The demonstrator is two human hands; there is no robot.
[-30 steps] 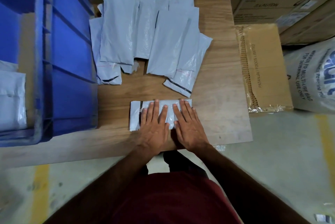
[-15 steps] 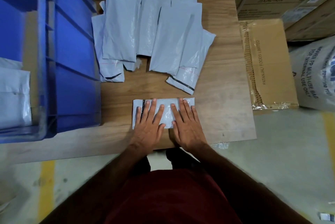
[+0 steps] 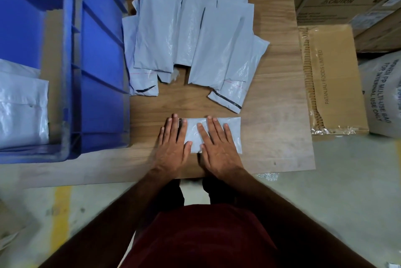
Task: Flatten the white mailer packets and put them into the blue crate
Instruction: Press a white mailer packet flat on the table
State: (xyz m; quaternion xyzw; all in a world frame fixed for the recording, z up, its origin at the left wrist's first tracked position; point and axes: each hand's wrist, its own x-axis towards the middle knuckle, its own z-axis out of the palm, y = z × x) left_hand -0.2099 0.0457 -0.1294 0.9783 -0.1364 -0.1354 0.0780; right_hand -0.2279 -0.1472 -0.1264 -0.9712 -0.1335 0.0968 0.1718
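Note:
A folded white mailer packet [image 3: 233, 131] lies on the wooden board [image 3: 275, 133] near its front edge. My left hand [image 3: 173, 144] rests flat over the packet's left end, fingers spread. My right hand [image 3: 217, 144] presses flat on its middle, fingers apart. Neither hand grips anything. Farther back on the board lies a pile of several white mailer packets [image 3: 191, 33], overlapping one another. The blue crate [image 3: 97, 72] stands at the left, and white packets [image 3: 21, 107] lie inside it.
Cardboard boxes [image 3: 332, 77] stand to the right of the board and behind it. A white woven sack [image 3: 382, 94] sits at the far right. Grey floor with a yellow line [image 3: 60, 213] lies in front.
Both hands have slid left across the packet; the left hand now covers its left end and the packet's right end is uncovered.

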